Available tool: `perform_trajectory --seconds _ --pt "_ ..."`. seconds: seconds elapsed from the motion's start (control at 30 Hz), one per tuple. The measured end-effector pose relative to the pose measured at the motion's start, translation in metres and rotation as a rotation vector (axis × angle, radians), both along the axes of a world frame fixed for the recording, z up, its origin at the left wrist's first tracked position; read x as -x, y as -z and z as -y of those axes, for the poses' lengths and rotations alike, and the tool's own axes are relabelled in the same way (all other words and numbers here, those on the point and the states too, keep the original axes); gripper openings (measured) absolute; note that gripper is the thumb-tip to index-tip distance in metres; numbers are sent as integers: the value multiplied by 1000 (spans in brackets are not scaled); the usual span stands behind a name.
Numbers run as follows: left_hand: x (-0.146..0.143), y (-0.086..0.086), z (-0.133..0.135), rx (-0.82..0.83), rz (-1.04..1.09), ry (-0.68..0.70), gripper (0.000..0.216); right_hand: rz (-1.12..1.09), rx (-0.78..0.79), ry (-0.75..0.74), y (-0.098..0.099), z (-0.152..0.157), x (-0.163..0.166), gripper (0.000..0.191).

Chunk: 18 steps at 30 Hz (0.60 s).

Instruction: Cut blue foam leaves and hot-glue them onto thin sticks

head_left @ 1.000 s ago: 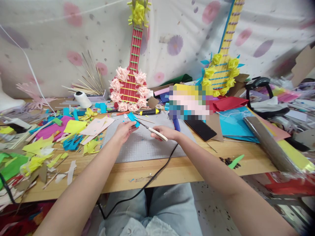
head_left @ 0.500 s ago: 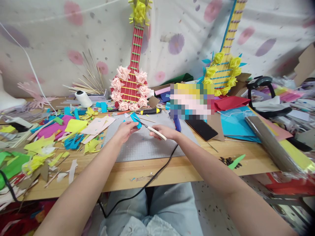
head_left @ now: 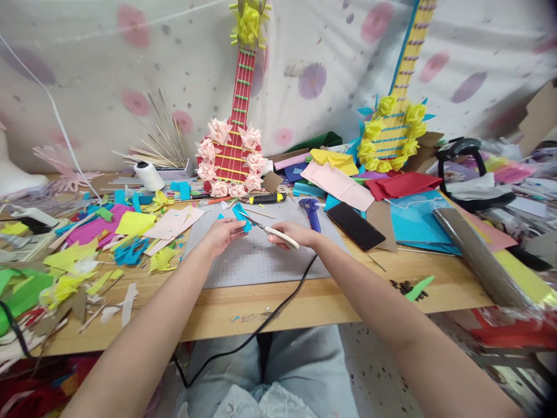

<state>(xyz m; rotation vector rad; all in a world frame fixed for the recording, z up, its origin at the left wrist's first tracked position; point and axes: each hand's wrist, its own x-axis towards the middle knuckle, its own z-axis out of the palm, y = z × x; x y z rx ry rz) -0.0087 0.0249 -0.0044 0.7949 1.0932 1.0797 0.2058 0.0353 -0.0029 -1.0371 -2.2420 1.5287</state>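
Observation:
My left hand [head_left: 221, 233] pinches a small blue paper piece [head_left: 241, 216] above the grey cutting mat [head_left: 256, 261]. My right hand [head_left: 292, 234] is closed round the white handles of a pair of scissors [head_left: 270, 229]. The scissor blades point left and meet the blue piece. Both hands hover over the far half of the mat, close together.
A blue glue gun [head_left: 311, 211] and its black cord [head_left: 261, 328] lie right of my hands, by a black phone [head_left: 354, 225]. Two paper-decorated guitars, a red guitar [head_left: 232, 151] and a yellow guitar [head_left: 394, 130], lean on the backdrop. Coloured paper scraps [head_left: 87, 255] cover the left.
The blue piece has turned slightly in my left fingers as the scissors work at it. Both hands stay in nearly the same place.

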Motion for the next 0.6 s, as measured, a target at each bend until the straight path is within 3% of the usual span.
perform_trajectory --seconds 0.13,0.3,0.4,0.6 --pt "1 7 -2 13 73 -68 10 -147 205 -17 -3 2 -6 40" --pt "-7 16 -4 -136 165 -113 16 -470 602 297 4 1 14 30" --pt "-15 18 -3 -207 192 -75 19 -610 800 372 8 0 36 21" --pt "-19 13 2 -244 189 52 15 -794 873 373 8 2 59 14"
